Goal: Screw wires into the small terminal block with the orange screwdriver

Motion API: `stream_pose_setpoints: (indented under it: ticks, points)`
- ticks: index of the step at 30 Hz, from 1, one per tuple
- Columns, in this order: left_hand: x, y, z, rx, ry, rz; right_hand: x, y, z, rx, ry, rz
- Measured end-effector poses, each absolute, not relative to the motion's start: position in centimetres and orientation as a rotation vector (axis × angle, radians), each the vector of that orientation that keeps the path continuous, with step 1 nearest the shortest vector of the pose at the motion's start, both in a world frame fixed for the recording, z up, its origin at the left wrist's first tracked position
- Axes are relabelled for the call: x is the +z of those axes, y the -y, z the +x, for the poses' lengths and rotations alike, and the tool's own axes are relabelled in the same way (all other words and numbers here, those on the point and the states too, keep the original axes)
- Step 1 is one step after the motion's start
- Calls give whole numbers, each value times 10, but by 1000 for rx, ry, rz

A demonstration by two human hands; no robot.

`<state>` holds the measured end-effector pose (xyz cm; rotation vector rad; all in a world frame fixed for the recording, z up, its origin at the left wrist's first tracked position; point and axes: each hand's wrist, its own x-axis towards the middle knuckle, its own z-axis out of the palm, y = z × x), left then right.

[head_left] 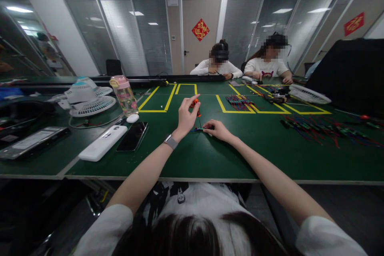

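Note:
An orange-handled screwdriver (196, 106) stands nearly upright, its handle between the thumb and fingers of my left hand (188, 115). Its thin shaft runs down to a small green circuit board (199, 129) on the green table. My right hand (218, 130) rests on the tabletop just right of the board, with thumb and index finger pinched at the board's edge. Coloured wires show beside the board, mostly hidden behind my left wrist.
Left on the table (168, 160) are a white power bank (103, 143), a black phone (132, 137), a bottle (124, 96) and white fans (90, 98). Wired boards (321, 128) lie right, another bundle (240, 103) inside yellow tape. Two people sit across.

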<state>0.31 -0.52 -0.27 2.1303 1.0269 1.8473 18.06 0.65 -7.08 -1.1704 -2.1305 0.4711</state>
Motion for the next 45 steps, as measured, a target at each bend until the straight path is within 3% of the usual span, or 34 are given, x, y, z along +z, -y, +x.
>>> stream_pose_setpoints:
  ticks: [45]
  points:
    - [-1, 5, 2, 1838, -1018, 2147, -72, -6, 179, 369, 2118, -1189]
